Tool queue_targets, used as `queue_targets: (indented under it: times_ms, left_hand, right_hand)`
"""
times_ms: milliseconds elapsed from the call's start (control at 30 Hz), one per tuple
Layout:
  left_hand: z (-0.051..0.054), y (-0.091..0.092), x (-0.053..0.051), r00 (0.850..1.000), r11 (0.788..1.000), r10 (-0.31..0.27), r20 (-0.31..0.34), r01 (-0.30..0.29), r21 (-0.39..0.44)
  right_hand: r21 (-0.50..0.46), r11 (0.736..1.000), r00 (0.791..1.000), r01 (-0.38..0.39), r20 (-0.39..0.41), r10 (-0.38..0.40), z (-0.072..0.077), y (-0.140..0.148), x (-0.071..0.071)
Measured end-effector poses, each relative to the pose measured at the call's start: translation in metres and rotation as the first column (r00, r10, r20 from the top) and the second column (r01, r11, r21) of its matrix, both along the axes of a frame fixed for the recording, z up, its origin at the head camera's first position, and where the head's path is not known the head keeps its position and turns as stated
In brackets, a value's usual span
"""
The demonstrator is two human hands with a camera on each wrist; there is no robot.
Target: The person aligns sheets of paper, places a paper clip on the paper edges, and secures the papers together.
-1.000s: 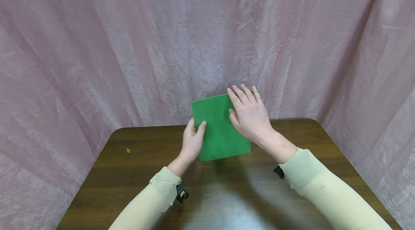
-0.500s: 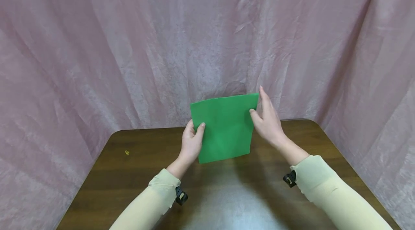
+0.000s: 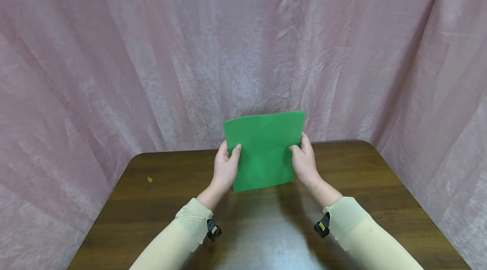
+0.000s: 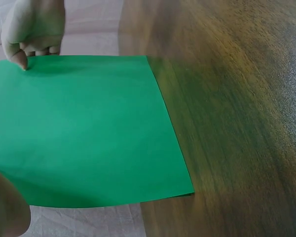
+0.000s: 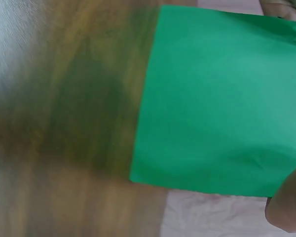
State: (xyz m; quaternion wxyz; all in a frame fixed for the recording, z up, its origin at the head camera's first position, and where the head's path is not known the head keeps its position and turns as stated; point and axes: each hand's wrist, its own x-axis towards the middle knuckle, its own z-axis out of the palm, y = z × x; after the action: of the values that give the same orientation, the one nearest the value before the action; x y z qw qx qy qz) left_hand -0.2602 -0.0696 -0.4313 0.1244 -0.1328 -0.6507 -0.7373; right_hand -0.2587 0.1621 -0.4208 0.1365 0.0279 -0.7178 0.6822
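A green sheet of paper [image 3: 266, 151] is held up above the table, tilted toward the camera, with slightly bowed edges. My left hand [image 3: 225, 167] grips its left edge, thumb on the front face and fingers behind, mostly hidden. On the opposite edge my right hand [image 3: 304, 161] pinches the paper the same way. The left wrist view shows the paper [image 4: 89, 128] stretched between both hands, its lower edge over the wood. In the right wrist view the paper's [image 5: 217, 103] face looks plain, with faint creases near the thumb.
A small yellow paper clip [image 3: 150, 179] lies on the left part of the brown wooden table [image 3: 171, 202]. Pink curtains [image 3: 243, 50] hang behind the table and along its sides. Black wrist cameras sit at both cuffs.
My right hand was flat over the paper's upper right, then moved out to the right edge and down, and now grips that edge. My left hand and the paper stay nearly in place.
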Motion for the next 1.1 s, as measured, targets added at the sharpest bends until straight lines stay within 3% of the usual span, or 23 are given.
queue_targets:
  times_ms: [233,367,700,933,1100]
  left_hand:
    - [-0.001,0.001,-0.001,1.0,1.0,0.0,0.006,0.0,-0.007]
    - [0.0,0.002,-0.002,1.0,1.0,0.0,0.015,0.0,-0.004]
    - [0.002,0.0,-0.002,1.0,1.0,0.026,0.008,-0.025,-0.016]
    - [0.002,-0.001,-0.004,0.999,1.0,0.017,-0.031,-0.017,-0.015]
    - [-0.001,-0.001,-0.004,1.0,1.0,-0.015,-0.017,0.015,-0.015]
  right_hand:
    - [-0.106,0.994,0.998,0.029,0.053,-0.024,-0.02,-0.008,0.002]
    - [-0.122,0.991,0.997,0.056,0.06,-0.049,-0.026,-0.01,0.001]
    - [-0.142,0.979,0.989,0.147,0.021,-0.146,-0.03,-0.012,0.002]
    - [-0.201,0.968,0.988,0.151,-0.003,-0.155,-0.031,-0.012,0.006]
    - [-0.251,0.956,0.989,0.148,0.037,-0.144,-0.032,-0.012,0.01]
